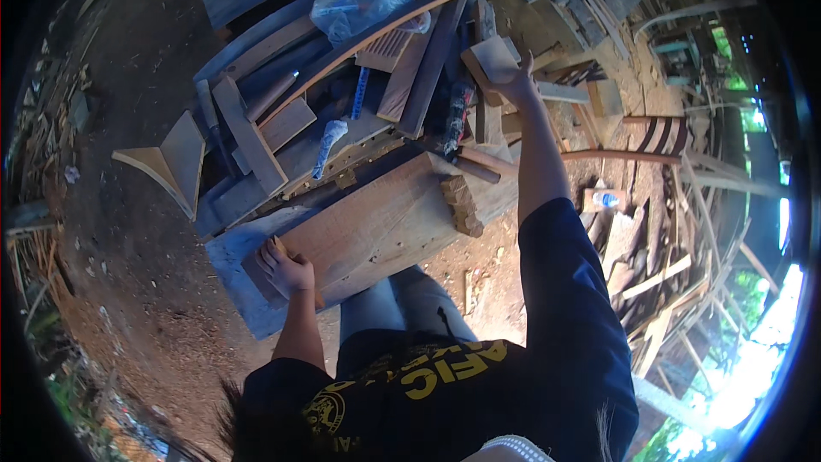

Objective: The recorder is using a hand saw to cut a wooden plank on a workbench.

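Note:
A wide wooden board [368,218] lies on the workbench in front of me, its left end nearest my body. My left hand [289,272] is on that end, fingers bent over the wood; its underside is hidden. Out to the far right, my right hand [516,84] is closed on a wooden block [493,60] among other pieces, with the thumb raised. A short, rough-sided wood block [462,205] rests across the board's right part. Just beyond the board are a dark tool [459,115] and a round wooden stick [477,169].
Beyond the board, the bench holds a long curved wooden strip [368,47], a clear plastic bag [355,10], a plastic-wrapped item [329,145] and many offcuts. Angled wood pieces [175,162] jut out at left. A small bottle [606,199] sits at right near scattered scrap wood [658,278].

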Action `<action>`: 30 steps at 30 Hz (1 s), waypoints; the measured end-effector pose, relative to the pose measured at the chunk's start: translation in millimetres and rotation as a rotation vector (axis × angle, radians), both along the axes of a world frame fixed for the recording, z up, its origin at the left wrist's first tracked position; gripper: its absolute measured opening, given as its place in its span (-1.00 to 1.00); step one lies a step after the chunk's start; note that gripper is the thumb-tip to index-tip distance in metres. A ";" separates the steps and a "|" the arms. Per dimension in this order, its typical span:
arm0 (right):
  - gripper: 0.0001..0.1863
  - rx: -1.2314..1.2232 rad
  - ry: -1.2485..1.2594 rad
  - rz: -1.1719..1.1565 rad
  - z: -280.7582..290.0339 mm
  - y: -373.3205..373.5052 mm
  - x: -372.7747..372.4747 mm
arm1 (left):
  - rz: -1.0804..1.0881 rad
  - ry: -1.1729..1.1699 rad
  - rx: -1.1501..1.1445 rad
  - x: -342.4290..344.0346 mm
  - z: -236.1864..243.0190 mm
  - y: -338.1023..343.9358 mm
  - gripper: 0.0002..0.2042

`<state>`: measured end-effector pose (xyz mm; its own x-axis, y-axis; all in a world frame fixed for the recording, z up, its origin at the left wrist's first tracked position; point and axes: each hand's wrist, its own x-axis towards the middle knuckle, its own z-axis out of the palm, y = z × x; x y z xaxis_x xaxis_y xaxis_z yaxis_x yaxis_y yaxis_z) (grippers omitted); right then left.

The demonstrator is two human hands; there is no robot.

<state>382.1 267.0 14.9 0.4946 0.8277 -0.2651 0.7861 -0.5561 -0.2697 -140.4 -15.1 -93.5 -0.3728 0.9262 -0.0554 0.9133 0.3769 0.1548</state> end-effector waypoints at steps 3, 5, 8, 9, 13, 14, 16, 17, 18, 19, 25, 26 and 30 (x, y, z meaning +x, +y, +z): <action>0.50 0.160 -0.001 -0.003 -13.8 4.5 19.9 | -0.002 -0.002 0.021 -1.6 1.1 0.0 -0.30; 0.47 0.252 0.089 -0.062 -18.3 1.5 47.1 | -0.003 -0.017 0.035 3.0 1.3 2.4 -0.30; 0.33 0.484 0.222 -0.041 -18.1 1.6 59.2 | 0.019 -0.040 0.016 8.5 -2.3 5.2 -0.31; 0.25 0.519 0.064 -0.104 -13.9 5.2 36.8 | 0.040 -0.023 0.001 2.4 -2.3 -0.4 -0.31; 0.05 0.522 -0.144 -0.095 0.5 8.7 -10.5 | 0.089 -0.041 -0.050 -0.2 2.1 -4.8 -0.30; 0.05 0.525 -0.144 -0.084 -7.6 9.5 -3.5 | 0.100 -0.044 -0.048 1.9 1.4 -2.6 -0.30; 0.03 0.324 -0.134 0.047 -33.8 9.7 12.4 | 0.057 -0.046 -0.023 6.6 -0.3 1.8 -0.30; 0.00 0.231 -0.328 0.055 -50.7 10.8 24.1 | 0.061 -0.056 -0.019 11.5 -1.7 6.5 -0.30; 0.00 0.229 -0.312 0.080 -56.8 16.3 16.1 | 0.065 -0.055 -0.027 9.1 -0.4 4.6 -0.30; -0.01 0.213 -0.313 0.071 -59.9 16.4 7.5 | 0.070 -0.055 -0.035 5.9 1.0 2.3 -0.30; -0.07 0.320 -0.356 0.035 -55.6 4.0 -13.4 | 0.096 -0.092 -0.081 3.2 2.4 3.2 -0.28; -0.09 0.488 -0.319 0.059 -51.9 -10.1 -43.7 | 0.133 -0.075 -0.091 -0.2 5.6 -0.7 -0.28; -0.26 0.894 -0.225 0.635 -59.3 -94.0 -152.9 | 0.154 -0.143 -0.151 -0.9 15.4 1.5 -0.28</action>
<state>229.2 173.0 -44.4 -0.1237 0.7949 0.5940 0.9397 0.2861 -0.1872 -141.3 -13.7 -78.1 -0.4876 0.8362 -0.2510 0.8161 0.5387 0.2092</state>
